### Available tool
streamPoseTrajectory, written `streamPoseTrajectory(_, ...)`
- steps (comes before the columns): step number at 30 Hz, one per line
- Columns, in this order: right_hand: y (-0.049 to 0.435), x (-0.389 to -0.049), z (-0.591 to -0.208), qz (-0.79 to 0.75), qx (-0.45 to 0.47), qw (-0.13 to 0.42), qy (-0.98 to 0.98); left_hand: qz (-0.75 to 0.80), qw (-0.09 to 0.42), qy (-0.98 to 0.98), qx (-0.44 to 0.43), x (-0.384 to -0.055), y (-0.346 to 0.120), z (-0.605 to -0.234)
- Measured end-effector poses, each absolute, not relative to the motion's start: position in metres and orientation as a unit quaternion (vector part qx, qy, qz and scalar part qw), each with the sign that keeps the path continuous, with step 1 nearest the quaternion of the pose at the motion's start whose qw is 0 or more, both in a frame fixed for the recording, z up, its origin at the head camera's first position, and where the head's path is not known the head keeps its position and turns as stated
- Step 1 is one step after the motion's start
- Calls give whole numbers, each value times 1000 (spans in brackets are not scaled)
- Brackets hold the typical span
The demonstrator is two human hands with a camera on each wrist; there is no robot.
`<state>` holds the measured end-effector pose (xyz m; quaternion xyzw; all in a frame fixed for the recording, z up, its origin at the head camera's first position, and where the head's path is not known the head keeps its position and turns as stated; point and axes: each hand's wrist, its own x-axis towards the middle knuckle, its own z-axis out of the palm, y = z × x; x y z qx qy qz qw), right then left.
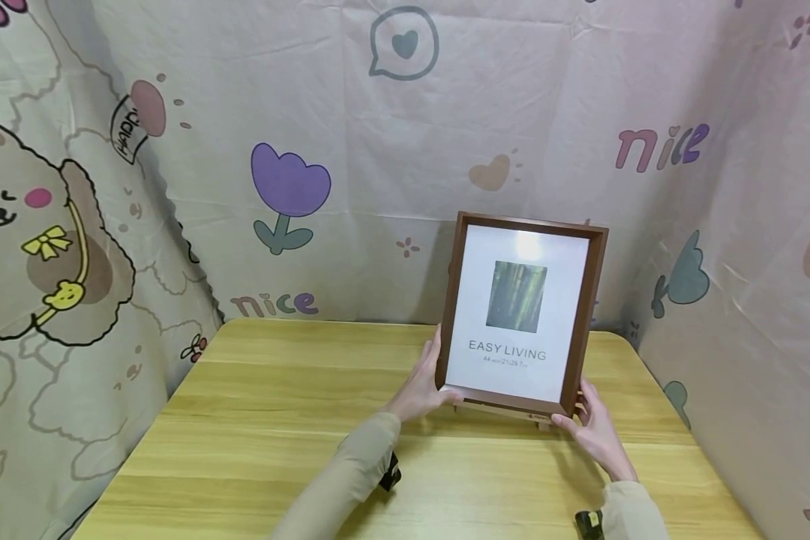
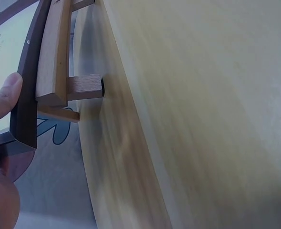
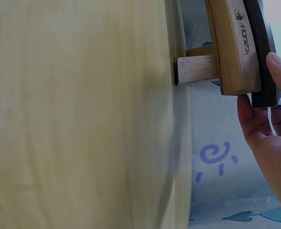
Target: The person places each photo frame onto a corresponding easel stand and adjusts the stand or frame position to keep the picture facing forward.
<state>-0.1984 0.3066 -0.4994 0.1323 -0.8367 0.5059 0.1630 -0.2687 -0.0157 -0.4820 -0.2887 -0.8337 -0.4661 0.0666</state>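
We are seeing pale cloth (image 1: 405,120) hanging like walls around a yellow wooden tabletop (image 1: 277,397). On the back, a purple flower (image 1: 290,182) is showing, and a speech bubble (image 1: 405,21) is holding a heart (image 1: 405,45). On our left, a big fluffy animal (image 1: 57,274) is wearing a yellow bow (image 1: 47,242). Shadows are darkening the back right corner.

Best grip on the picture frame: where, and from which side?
The side rails near the lower corners, one hand from each side, thumb in front, fingers behind. The picture frame is flat and leans back; its corners overhang the easel ledge, which likely leaves finger room. The left hand and right hand hold it about there.
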Motion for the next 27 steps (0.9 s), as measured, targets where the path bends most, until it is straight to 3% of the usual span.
streamPoseTrajectory(10, 309, -201, -499, 471, 103, 152, -863, -476, 44, -841, -255, -269, -10, -486)
streamPoseTrajectory(27, 310, -203, -498, 485, 59, 115, -865, -464, 53, -847, -252, -274, -4, -489)
